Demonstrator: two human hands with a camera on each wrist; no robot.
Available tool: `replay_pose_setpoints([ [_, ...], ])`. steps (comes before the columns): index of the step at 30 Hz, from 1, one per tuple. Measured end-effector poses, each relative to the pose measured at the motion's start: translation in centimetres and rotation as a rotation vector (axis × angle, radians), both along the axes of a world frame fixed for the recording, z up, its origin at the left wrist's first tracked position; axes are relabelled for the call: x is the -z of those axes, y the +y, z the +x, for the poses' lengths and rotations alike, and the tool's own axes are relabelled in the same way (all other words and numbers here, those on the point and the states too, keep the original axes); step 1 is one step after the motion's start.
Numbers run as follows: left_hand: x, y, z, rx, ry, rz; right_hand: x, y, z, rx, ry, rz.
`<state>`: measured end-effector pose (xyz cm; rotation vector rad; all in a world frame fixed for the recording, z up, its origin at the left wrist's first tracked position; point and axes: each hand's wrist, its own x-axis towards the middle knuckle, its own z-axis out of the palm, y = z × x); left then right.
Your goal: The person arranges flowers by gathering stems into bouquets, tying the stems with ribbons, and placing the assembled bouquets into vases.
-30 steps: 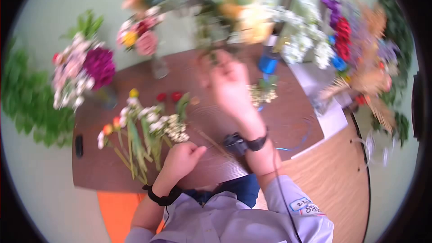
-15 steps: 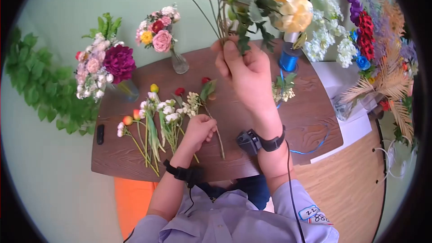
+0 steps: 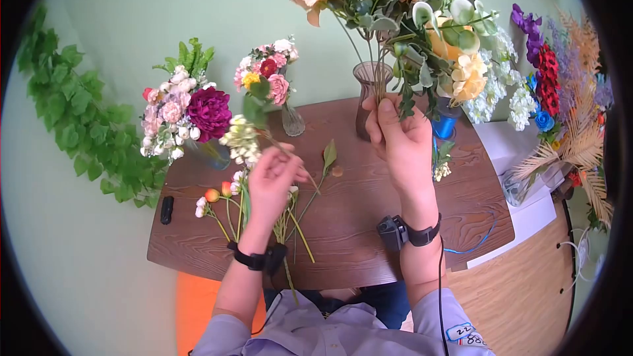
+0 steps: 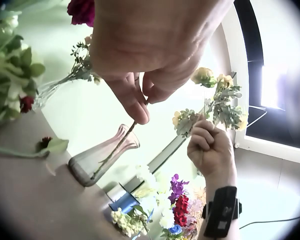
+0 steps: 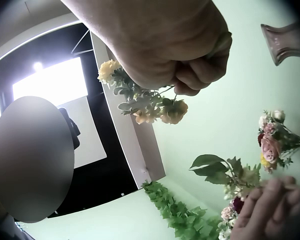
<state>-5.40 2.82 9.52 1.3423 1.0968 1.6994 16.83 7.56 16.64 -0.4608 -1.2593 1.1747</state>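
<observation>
My right hand (image 3: pixel 395 133) grips the stems of a big bouquet (image 3: pixel 402 13) of peach and yellow flowers with grey-green leaves, held up above the table beside a purple glass vase (image 3: pixel 369 95). My left hand (image 3: pixel 277 171) pinches the thin stem of a cream flower sprig (image 3: pixel 241 137) and holds it lifted off the table. In the left wrist view the fingers (image 4: pixel 135 102) pinch that stem, with the vase (image 4: pixel 100 157) beyond and the right hand (image 4: pixel 210 147) holding the bouquet. The right wrist view shows the curled fingers (image 5: pixel 200 70) round the stems.
Loose stems (image 3: pixel 231 204) lie on the brown table (image 3: pixel 356 237) under my left hand. Two filled vases (image 3: pixel 188 109) (image 3: pixel 270 79) stand at the back left. A blue ribbon spool (image 3: pixel 445 125), white paper (image 3: pixel 521 204) and more flowers (image 3: pixel 554 72) sit right. A black object (image 3: pixel 167 209) lies at the left edge.
My left hand has lifted a cream sprig from the loose stems on the table. My right hand has moved the bouquet up and back beside the purple vase.
</observation>
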Motion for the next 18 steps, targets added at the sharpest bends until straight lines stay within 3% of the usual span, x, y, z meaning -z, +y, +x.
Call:
replay_pose_setpoints([
  [4, 1.3, 2.8, -3.9, -0.113, 0.033, 0.005, 0.1, 0.2, -0.3, -0.002, 0.005, -0.002],
  [8, 2.2, 7.4, -7.1, -0.258, 0.073, 0.165, 0.4, 0.3, -0.6, 0.011, -0.007, -0.032],
  [18, 0.5, 14.4, -8.7, -0.485, 0.182, 0.317, 0.7, 0.8, -0.4, 0.018, -0.021, -0.015],
])
